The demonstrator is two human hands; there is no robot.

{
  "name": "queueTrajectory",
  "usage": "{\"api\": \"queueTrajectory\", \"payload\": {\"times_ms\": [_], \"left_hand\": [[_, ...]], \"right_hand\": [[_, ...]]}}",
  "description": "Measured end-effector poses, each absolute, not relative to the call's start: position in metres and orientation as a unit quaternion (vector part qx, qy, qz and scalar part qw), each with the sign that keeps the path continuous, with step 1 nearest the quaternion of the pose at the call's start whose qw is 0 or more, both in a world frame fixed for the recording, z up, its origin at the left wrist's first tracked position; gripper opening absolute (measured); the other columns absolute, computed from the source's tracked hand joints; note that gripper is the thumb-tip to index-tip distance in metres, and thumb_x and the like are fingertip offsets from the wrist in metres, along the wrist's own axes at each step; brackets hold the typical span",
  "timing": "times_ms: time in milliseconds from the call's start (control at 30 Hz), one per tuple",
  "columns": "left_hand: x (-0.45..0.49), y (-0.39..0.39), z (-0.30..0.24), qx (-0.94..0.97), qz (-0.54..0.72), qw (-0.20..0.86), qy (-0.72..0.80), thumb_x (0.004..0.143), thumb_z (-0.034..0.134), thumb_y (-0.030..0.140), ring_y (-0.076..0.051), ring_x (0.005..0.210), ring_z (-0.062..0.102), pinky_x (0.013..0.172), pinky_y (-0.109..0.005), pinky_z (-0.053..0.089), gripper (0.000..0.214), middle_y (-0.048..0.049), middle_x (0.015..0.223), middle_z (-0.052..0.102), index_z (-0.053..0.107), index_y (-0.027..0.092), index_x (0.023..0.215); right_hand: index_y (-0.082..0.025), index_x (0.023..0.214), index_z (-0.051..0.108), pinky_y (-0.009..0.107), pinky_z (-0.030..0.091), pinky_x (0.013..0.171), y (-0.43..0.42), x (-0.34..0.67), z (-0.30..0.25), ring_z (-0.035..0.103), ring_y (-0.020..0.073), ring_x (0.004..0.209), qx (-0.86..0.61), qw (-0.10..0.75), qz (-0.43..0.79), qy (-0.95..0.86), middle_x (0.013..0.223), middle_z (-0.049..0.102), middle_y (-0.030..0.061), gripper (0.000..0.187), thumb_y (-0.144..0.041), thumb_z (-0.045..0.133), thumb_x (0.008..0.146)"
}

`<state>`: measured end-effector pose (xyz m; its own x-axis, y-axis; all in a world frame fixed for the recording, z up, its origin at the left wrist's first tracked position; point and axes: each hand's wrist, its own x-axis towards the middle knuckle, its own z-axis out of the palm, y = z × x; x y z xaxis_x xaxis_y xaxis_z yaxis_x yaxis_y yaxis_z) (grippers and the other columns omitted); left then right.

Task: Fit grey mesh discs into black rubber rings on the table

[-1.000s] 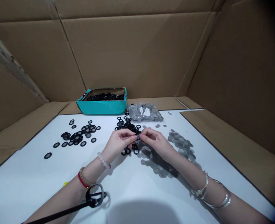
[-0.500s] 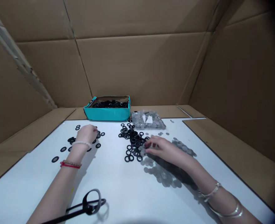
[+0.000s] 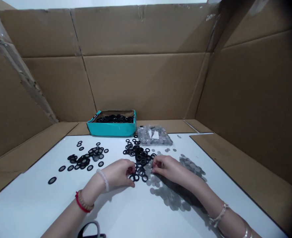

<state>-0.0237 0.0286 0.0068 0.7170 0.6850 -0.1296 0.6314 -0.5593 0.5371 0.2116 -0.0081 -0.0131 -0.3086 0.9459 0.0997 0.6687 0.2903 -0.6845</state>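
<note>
My left hand (image 3: pixel 118 172) is at the near left edge of a pile of black rings (image 3: pixel 143 160), thumb and fingers apart around the nearest ones. Nothing shows in its grasp. Just right of that pile, my right hand (image 3: pixel 168 168) has thumb and fingertips pinched together; whatever is between them is too small to make out. Grey translucent discs (image 3: pixel 170 196) lie spread below and beside this hand. Off to the left is a loose group of black rings with grey discs set in them (image 3: pixel 84 161), some overlapping.
A turquoise box (image 3: pixel 111 129) of black rings stands at the back. Beside it lies a clear bag of grey discs (image 3: pixel 154 135). Cardboard walls (image 3: pixel 143 86) enclose the white table (image 3: pixel 126 215) at the back and sides. A dark strap loop (image 3: pixel 96 226) shows at the bottom edge.
My left hand has moved right and nearer, from the left group to the black ring pile. My right hand stays by the discs, its fingers closer together. The view has tilted up slightly.
</note>
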Motion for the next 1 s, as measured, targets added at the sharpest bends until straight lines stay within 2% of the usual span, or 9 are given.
{"api": "queueTrajectory", "payload": {"times_ms": [133, 267, 433, 567, 633, 733, 833, 900, 1000], "left_hand": [[-0.025, 0.027, 0.01, 0.875, 0.049, 0.311, 0.367, 0.063, 0.06, 0.025, -0.012, 0.055, 0.049, 0.049, -0.02, 0.034, 0.019, 0.0012, 0.062, 0.058, 0.065, 0.017, 0.08], [-0.023, 0.03, 0.015, 0.854, 0.117, 0.335, 0.381, 0.07, 0.049, 0.019, -0.014, 0.061, 0.057, 0.057, -0.022, 0.041, 0.02, -0.0028, 0.067, 0.065, 0.067, 0.016, 0.079], [0.0, 0.024, 0.017, 0.712, 0.338, 0.449, 0.421, 0.07, 0.059, 0.025, -0.017, 0.072, 0.061, 0.066, -0.026, 0.047, 0.019, -0.0081, 0.077, 0.068, 0.066, 0.012, 0.082], [0.013, 0.017, 0.014, 0.604, 0.374, 0.57, 0.414, 0.065, 0.067, 0.024, -0.015, 0.067, 0.061, 0.067, -0.027, 0.048, 0.019, -0.0062, 0.073, 0.068, 0.067, 0.012, 0.08], [0.014, 0.016, 0.012, 0.58, 0.377, 0.601, 0.401, 0.065, 0.068, 0.024, -0.014, 0.067, 0.06, 0.069, -0.028, 0.048, 0.02, -0.0058, 0.074, 0.068, 0.067, 0.012, 0.081], [0.014, 0.014, 0.009, 0.571, 0.375, 0.624, 0.38, 0.064, 0.07, 0.026, -0.014, 0.071, 0.061, 0.073, -0.028, 0.048, 0.024, -0.006, 0.08, 0.068, 0.067, 0.013, 0.084], [0.016, 0.011, 0.01, 0.583, 0.379, 0.618, 0.367, 0.063, 0.071, 0.025, -0.016, 0.079, 0.06, 0.074, -0.028, 0.047, 0.028, -0.0066, 0.086, 0.067, 0.065, 0.014, 0.088], [0.018, 0.01, 0.011, 0.592, 0.383, 0.605, 0.37, 0.064, 0.07, 0.025, -0.016, 0.08, 0.06, 0.073, -0.027, 0.047, 0.029, -0.0063, 0.086, 0.065, 0.063, 0.014, 0.089], [0.019, 0.008, 0.011, 0.606, 0.388, 0.583, 0.377, 0.066, 0.066, 0.023, -0.013, 0.076, 0.059, 0.071, -0.025, 0.047, 0.029, -0.0025, 0.079, 0.061, 0.056, 0.014, 0.092]], "right_hand": [[-0.021, 0.073, 0.065, 0.028, 0.041, 0.065, -0.005, 0.211, -0.009, 0.055, 0.018, 0.073, -0.507, 0.286, 0.258, -0.771, 0.078, 0.06, 0.0028, 0.008, -0.026, 0.06, 0.076], [-0.021, 0.079, 0.069, 0.03, 0.042, 0.07, -0.005, 0.207, -0.004, 0.056, 0.0184, 0.077, -0.487, 0.341, 0.279, -0.754, 0.08, 0.059, 0.0043, 0.016, -0.027, 0.055, 0.081], [-0.02, 0.098, 0.067, 0.029, 0.044, 0.066, -0.01, 0.193, -0.006, 0.055, 0.0147, 0.067, -0.455, 0.407, 0.399, -0.684, 0.082, 0.059, 0.0043, 0.025, -0.033, 0.052, 0.083], [-0.018, 0.108, 0.058, 0.027, 0.044, 0.062, -0.013, 0.182, -0.011, 0.054, 0.0133, 0.062, -0.467, 0.461, 0.444, -0.61, 0.073, 0.059, 0.0005, 0.035, -0.035, 0.059, 0.077], [-0.017, 0.101, 0.058, 0.026, 0.043, 0.059, -0.013, 0.181, -0.01, 0.052, 0.0125, 0.06, -0.471, 0.47, 0.446, -0.599, 0.068, 0.057, -0.0009, 0.033, -0.037, 0.061, 0.075], [-0.016, 0.078, 0.059, 0.024, 0.04, 0.055, -0.014, 0.182, -0.005, 0.05, 0.011, 0.056, -0.479, 0.462, 0.452, -0.593, 0.062, 0.054, -0.0019, 0.025, -0.039, 0.062, 0.074], [-0.016, 0.067, 0.054, 0.024, 0.04, 0.053, -0.014, 0.184, 0.001, 0.048, 0.0101, 0.053, -0.471, 0.455, 0.487, -0.578, 0.058, 0.051, -0.0036, 0.028, -0.042, 0.064, 0.071], [-0.017, 0.067, 0.053, 0.024, 0.042, 0.056, -0.014, 0.185, 0.002, 0.05, 0.0103, 0.055, -0.458, 0.449, 0.513, -0.571, 0.06, 0.053, -0.0032, 0.029, -0.043, 0.064, 0.071], [-0.017, 0.082, 0.059, 0.026, 0.046, 0.061, -0.014, 0.184, -0.001, 0.055, 0.0129, 0.063, -0.442, 0.449, 0.526, -0.571, 0.071, 0.058, -0.0002, 0.026, -0.04, 0.065, 0.071]]}}
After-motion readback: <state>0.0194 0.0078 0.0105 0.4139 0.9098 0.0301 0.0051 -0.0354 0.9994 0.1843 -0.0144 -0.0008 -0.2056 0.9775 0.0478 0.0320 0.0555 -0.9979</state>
